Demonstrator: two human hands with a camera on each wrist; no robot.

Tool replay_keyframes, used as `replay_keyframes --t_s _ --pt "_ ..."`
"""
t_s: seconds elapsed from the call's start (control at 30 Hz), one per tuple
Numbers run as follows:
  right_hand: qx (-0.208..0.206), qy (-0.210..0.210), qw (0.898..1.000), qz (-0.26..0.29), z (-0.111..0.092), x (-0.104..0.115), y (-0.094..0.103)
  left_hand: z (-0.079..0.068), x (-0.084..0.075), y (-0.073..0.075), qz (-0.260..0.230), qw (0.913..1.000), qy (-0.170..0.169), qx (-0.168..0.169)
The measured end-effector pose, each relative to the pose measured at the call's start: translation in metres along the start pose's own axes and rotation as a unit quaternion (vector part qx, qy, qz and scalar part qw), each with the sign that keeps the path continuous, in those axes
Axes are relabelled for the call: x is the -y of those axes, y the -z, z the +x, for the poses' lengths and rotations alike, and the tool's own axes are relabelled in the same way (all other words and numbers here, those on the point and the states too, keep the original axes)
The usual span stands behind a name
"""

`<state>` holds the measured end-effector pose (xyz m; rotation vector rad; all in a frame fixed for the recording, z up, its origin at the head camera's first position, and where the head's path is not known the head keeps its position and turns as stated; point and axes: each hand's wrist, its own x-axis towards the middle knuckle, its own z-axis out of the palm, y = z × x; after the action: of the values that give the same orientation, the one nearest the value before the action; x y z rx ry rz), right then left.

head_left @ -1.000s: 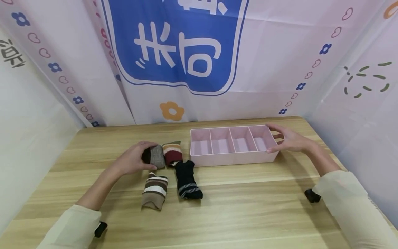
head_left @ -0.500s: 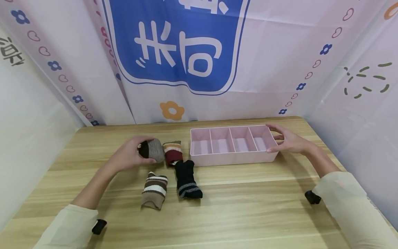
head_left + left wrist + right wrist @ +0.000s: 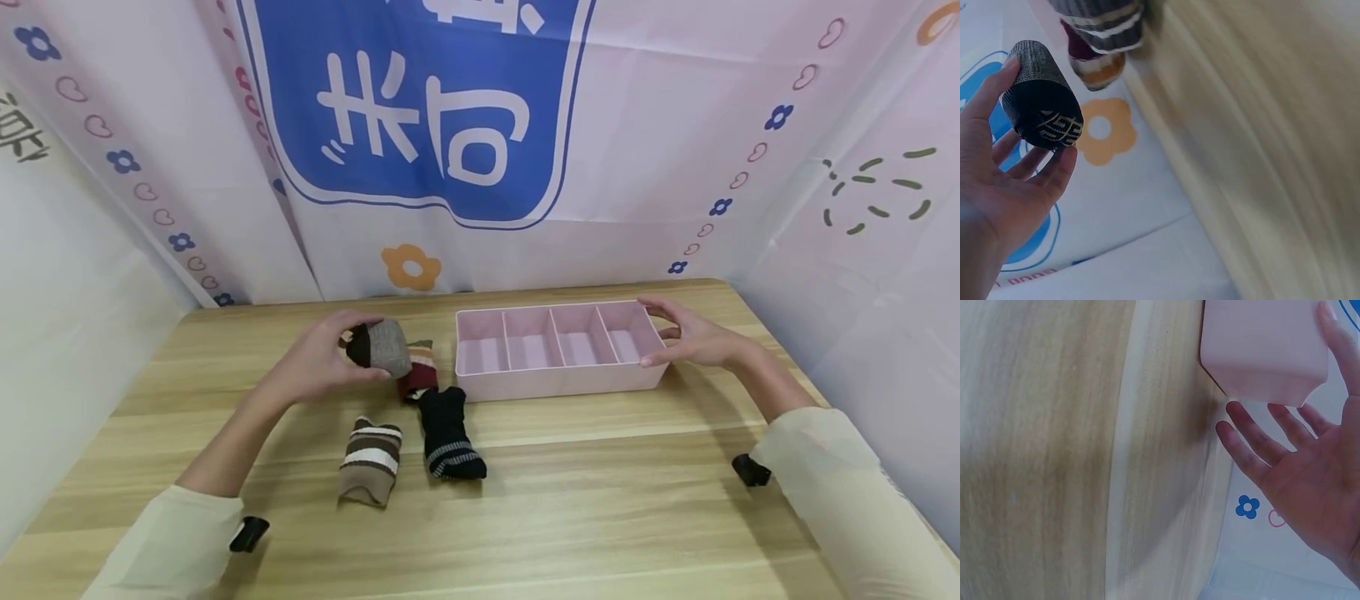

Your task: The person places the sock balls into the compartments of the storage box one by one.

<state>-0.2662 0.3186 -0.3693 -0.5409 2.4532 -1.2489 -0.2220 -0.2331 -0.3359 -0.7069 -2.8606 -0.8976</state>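
Note:
A rolled grey sock with a black end (image 3: 390, 348) is pinched between the thumb and fingers of my left hand (image 3: 318, 358). It is raised off the table, partly covering a red, cream and orange striped sock (image 3: 422, 382) in the head view. The left wrist view shows pale marks on the black end of the held sock (image 3: 1044, 100). A black sock (image 3: 450, 433) and a brown and white striped sock (image 3: 371, 462) lie closer to me. My right hand (image 3: 693, 337) grips the right end of a pink divided box (image 3: 558, 381), thumb at its front corner, forefinger at the rear one.
Dividers split the pink box into several compartments, with no sock visible in them. The wooden table (image 3: 570, 500) meets a printed cloth backdrop (image 3: 637, 167) behind the box. Cloth walls also rise on the left and right.
My left hand has lifted the grey and black sock off the table and carried it slightly right, toward the red striped sock. The right hand stays at the box.

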Motion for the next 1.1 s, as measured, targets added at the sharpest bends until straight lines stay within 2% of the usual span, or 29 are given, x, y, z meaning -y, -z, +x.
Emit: replay_keyframes --t_s 0.47,1.1 --pt "0.007 -0.005 1.0 0.007 0.002 0.002 0.0 0.027 -0.03 -0.012 -0.002 0.9974 -0.069 -0.022" --pt "0.006 -0.006 1.0 0.006 0.001 0.001 0.0 0.068 -0.069 -0.041 -0.071 0.9928 -0.096 0.003"
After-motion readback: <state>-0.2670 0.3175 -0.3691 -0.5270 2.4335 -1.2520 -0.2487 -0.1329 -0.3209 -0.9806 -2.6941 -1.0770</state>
